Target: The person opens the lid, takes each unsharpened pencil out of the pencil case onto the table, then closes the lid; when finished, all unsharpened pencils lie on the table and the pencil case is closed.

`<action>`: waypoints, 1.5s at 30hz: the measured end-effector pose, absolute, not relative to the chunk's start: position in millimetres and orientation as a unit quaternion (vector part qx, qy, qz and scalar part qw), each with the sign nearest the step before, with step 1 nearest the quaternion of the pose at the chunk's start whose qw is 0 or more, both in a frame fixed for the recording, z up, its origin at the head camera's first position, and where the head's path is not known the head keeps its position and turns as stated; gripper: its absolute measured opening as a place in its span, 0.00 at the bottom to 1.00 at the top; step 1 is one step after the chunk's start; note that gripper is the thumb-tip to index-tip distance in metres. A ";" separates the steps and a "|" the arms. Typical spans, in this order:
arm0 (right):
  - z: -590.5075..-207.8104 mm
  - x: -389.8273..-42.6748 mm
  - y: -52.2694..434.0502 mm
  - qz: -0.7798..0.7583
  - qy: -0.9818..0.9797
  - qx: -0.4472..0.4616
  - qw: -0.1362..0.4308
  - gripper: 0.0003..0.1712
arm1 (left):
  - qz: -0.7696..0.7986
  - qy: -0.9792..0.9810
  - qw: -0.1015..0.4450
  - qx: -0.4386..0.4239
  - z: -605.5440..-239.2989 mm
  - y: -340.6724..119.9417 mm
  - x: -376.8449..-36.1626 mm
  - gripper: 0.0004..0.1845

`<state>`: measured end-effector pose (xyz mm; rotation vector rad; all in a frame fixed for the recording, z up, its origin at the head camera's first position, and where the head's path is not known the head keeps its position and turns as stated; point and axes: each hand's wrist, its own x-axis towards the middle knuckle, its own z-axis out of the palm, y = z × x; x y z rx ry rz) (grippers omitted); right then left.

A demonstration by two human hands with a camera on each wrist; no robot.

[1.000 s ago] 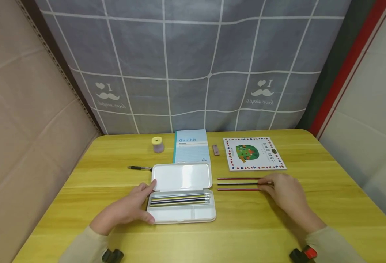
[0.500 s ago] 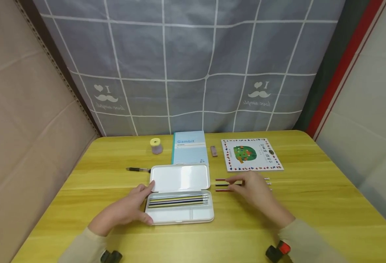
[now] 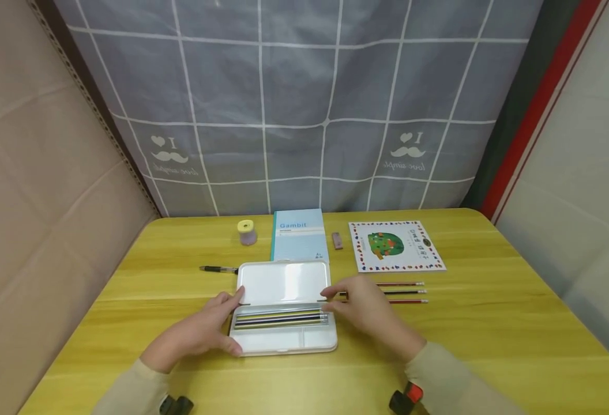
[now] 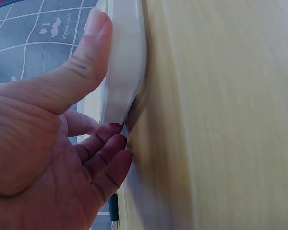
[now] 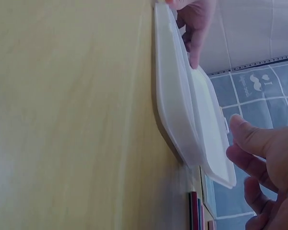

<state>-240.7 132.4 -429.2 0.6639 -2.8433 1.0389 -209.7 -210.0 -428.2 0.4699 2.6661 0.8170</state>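
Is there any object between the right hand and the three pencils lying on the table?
Nothing visible does. The right hand is at the right edge of the open pencil case, and the three pencils lie just to its right on the bare table, their left ends hidden behind the hand.

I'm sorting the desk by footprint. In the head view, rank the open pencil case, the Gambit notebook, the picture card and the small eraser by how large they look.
1. Open pencil case, largest.
2. Picture card.
3. Gambit notebook; its near end is hidden behind the case lid, so its place against the card is unsure.
4. Small eraser, smallest.
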 end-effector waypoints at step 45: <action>-443.4 -224.9 97.1 0.175 -0.937 0.288 0.086 0.08 | 0.272 0.932 0.148 0.188 -426.5 -211.2 -208.4 0.69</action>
